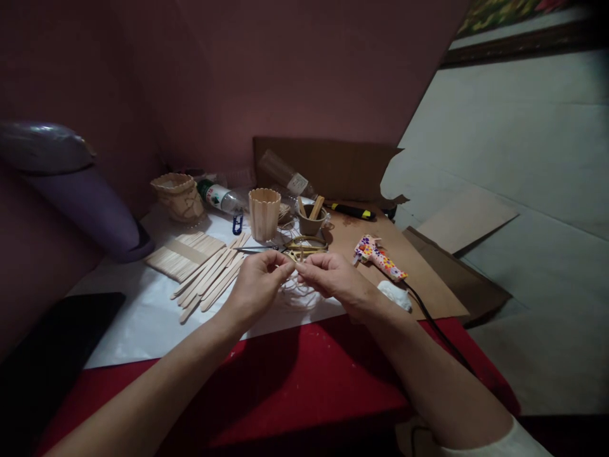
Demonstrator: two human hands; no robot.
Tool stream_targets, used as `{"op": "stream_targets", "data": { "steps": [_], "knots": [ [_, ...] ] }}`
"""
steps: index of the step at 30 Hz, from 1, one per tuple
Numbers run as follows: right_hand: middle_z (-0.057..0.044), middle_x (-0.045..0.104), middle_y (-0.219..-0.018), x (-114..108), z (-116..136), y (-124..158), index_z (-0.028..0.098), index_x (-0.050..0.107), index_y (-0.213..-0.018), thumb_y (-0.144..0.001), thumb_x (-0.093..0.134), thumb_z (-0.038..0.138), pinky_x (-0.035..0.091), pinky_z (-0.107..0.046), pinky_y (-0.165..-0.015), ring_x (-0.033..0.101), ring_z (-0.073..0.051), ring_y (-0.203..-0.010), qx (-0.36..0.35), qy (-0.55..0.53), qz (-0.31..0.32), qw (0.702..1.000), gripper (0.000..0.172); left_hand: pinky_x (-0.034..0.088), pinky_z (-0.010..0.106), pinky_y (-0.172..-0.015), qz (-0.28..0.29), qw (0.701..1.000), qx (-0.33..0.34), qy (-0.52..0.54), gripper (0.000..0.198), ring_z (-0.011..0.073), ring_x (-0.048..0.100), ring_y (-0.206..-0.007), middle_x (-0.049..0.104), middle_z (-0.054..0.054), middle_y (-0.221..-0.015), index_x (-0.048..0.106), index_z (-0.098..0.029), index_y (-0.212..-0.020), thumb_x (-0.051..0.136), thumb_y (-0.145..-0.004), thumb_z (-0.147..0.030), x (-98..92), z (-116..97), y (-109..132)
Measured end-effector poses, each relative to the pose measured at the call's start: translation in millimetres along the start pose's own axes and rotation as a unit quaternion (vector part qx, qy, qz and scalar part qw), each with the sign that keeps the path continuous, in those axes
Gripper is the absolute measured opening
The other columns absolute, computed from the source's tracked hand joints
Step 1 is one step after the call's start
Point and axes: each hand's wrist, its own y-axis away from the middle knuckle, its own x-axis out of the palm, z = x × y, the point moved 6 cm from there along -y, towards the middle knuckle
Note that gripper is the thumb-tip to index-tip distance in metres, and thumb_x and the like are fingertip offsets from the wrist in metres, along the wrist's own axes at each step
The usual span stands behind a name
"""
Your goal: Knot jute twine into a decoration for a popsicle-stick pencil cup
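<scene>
My left hand [261, 279] and my right hand [333, 277] meet above the middle of the table, thumbs and fingertips pinched together. A thin strand of pale string appears to run between their fingertips, partly hidden by the fingers. Loose loops of the string [304, 297] lie just below and behind both hands. Scissors with yellowish handles [311, 244] lie behind my fingertips, blades to the left. Beyond them stands a cup made of craft sticks [264, 216]. Loose craft sticks [209, 279] are spread left of my left hand.
A banded bundle of craft sticks [184, 255], a second stick cup [178, 198] and a plastic bottle [221, 197] are at left. A small pot [310, 222] holds wood pieces. A glue gun [378, 256] with a cable, a cutter [353, 211] and white wadding [394, 295] lie at right.
</scene>
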Motion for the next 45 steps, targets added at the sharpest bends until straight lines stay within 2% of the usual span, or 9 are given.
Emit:
{"op": "stream_targets", "data": {
  "steps": [4, 8, 12, 18, 24, 27, 30, 34, 45],
  "knots": [
    [0.004, 0.041, -0.05, -4, -4, -2, 0.016, 0.049, -0.056, -0.073, 0.061, 0.044, 0.018, -0.022, -0.041, 0.028, -0.006, -0.044, 0.004, -0.006, -0.03, 1.0, 0.035, 0.03, 0.022, -0.048, -0.065, 0.994, 0.049, -0.073, 0.018, 0.0109, 0.045, -0.051, 0.055, -0.001, -0.051, 0.062, -0.017, -0.058, 0.065, -0.066, -0.033, -10.9, -4, 1],
    [0.005, 0.04, -0.047, -6, -7, -3, 0.016, 0.048, -0.054, -0.074, 0.06, 0.041, 0.017, -0.022, -0.04, 0.027, -0.005, -0.041, 0.011, -0.018, -0.07, 0.997, 0.034, 0.031, 0.022, -0.048, -0.048, 0.99, 0.08, -0.102, 0.019, 0.0116, 0.048, -0.051, 0.059, 0.0, -0.053, 0.066, -0.018, -0.062, 0.063, -0.071, -0.034, -6.6, -14, 8],
    [0.006, 0.041, -0.045, -8, -9, -6, 0.016, 0.047, -0.053, -0.074, 0.059, 0.041, 0.016, -0.021, -0.038, 0.026, -0.004, -0.039, 0.006, -0.072, -0.078, 0.994, 0.035, 0.036, 0.023, -0.056, 0.036, 0.973, 0.158, -0.164, 0.018, 0.0136, 0.055, -0.059, 0.068, 0.004, -0.069, 0.07, -0.02, -0.078, 0.055, -0.08, -0.03, 11.3, -22, 19],
    [0.002, 0.053, -0.058, -14, -15, -8, 0.013, 0.054, -0.067, -0.073, 0.061, 0.039, 0.011, -0.02, -0.037, 0.027, -0.002, -0.039, 0.046, -0.173, -0.068, 0.982, 0.028, 0.03, 0.025, -0.051, 0.131, 0.874, 0.301, -0.358, 0.02, 0.0141, 0.054, -0.051, 0.065, 0.005, -0.062, 0.068, -0.02, -0.077, 0.05, -0.081, -0.014, 36.8, -24, 37],
    [0.009, 0.036, -0.047, -21, -17, -8, 0.015, 0.049, -0.069, -0.075, 0.06, 0.041, 0.013, -0.018, -0.036, 0.023, -0.002, -0.036, 0.055, -0.192, -0.099, 0.975, 0.029, 0.03, 0.023, -0.048, 0.343, 0.84, 0.324, -0.27, 0.023, 0.0103, 0.047, -0.045, 0.057, 0.001, -0.049, 0.062, -0.02, -0.055, 0.061, -0.077, -0.026, 53.4, -34, 61],
    [0.008, 0.036, -0.047, -17, -10, -8, 0.015, 0.05, -0.067, -0.077, 0.057, 0.041, 0.014, -0.019, -0.036, 0.022, -0.003, -0.037, 0.012, -0.134, -0.081, 0.988, 0.029, 0.032, 0.022, -0.049, 0.17, 0.925, 0.274, -0.204, 0.032, 0.0084, 0.042, -0.045, 0.051, 0.0, -0.048, 0.058, -0.016, -0.052, 0.057, -0.08, -0.033, 31.0, -43, 42],
    [0.006, 0.039, -0.05, -7, -4, -6, 0.015, 0.05, -0.068, -0.081, 0.053, 0.037, 0.018, -0.019, -0.039, 0.026, -0.004, -0.041, -0.015, -0.068, -0.04, 0.997, 0.025, 0.036, 0.021, -0.048, -0.035, 0.98, 0.161, -0.108, 0.018, 0.0077, 0.047, -0.048, 0.061, 0.001, -0.066, 0.064, -0.015, -0.081, 0.055, -0.081, -0.03, 1.3, -33, 20],
    [0.003, 0.043, -0.056, 1, -2, -6, 0.015, 0.049, -0.066, -0.083, 0.048, 0.03, 0.025, -0.02, -0.045, 0.035, -0.007, -0.049, -0.041, 0.011, -0.003, 0.999, 0.022, 0.035, 0.02, -0.039, 0.045, 0.999, 0.028, -0.013, 0.025, 0.0071, 0.045, -0.041, 0.06, 0.0, -0.064, 0.064, -0.013, -0.091, 0.056, -0.078, -0.031, 8.7, -8, 4],
    [0.002, 0.043, -0.055, 2, -4, -2, 0.016, 0.045, -0.059, -0.082, 0.043, 0.02, 0.027, -0.021, -0.048, 0.037, -0.008, -0.051, -0.043, 0.12, 0.018, 0.992, 0.024, 0.039, 0.021, -0.051, 0.02, 0.993, 0.062, -0.101, 0.016, 0.0122, 0.054, -0.059, 0.066, 0.004, -0.064, 0.071, -0.014, -0.069, 0.061, -0.07, -0.027, 5.9, -3, 2]
  ]
}}
